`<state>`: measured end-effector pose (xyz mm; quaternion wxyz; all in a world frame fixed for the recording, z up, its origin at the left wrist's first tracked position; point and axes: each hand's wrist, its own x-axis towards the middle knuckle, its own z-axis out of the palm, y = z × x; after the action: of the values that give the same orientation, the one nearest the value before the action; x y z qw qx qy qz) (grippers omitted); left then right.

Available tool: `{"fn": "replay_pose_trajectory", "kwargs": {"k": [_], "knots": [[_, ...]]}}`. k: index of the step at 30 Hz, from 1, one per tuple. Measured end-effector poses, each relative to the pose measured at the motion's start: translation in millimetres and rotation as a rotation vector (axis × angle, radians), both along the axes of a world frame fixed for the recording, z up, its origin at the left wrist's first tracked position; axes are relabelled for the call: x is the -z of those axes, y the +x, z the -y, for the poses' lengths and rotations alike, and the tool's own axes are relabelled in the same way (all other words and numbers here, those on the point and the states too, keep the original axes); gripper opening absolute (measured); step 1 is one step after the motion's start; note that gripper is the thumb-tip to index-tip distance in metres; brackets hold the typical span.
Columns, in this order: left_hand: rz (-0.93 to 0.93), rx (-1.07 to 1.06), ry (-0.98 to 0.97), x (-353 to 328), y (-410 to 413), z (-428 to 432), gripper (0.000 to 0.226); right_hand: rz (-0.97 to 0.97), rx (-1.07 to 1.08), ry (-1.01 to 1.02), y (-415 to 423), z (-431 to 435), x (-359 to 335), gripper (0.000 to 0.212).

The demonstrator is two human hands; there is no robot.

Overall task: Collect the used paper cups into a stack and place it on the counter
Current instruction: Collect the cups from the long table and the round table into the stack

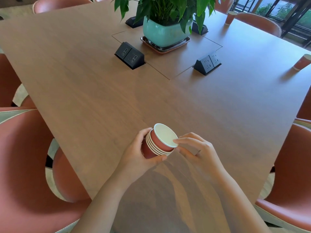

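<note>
Gripping cup stack in left hand, pinching top cup with right hand; may crumple it if pushed crooked.

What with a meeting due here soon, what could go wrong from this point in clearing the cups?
1. The top cup sits proud of the stack, which the left hand grips tilted; only fingers of the right hand pinching its rim steady it, so it might slide out.
2. Two loose cups, the far cup and the edge cup, stand along the right side of the table; they could be overlooked, or the edge cup knocked off in reaching.
</note>
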<state>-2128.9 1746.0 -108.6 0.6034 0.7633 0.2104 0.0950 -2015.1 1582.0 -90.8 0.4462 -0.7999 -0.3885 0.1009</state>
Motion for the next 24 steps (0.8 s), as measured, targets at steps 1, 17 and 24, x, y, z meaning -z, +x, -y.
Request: {"fn": "replay_pose_trajectory", "kwargs": {"k": [1, 17, 24], "knots": [[0.001, 0.0, 0.01, 0.0, 0.1, -0.5, 0.072, -0.003, 0.0, -0.002, -0.5, -0.4, 1.1, 0.021], [-0.036, 0.03, 0.115, -3.7, -2.1, -2.2, 0.079, -0.226, 0.023, -0.078, -0.6, -5.8, -3.7, 0.045], [-0.046, 0.078, 0.164, -4.3, -4.3, -3.4, 0.082, -0.306, -0.022, -0.131, -5.9, -19.9, -3.6, 0.067]]}}
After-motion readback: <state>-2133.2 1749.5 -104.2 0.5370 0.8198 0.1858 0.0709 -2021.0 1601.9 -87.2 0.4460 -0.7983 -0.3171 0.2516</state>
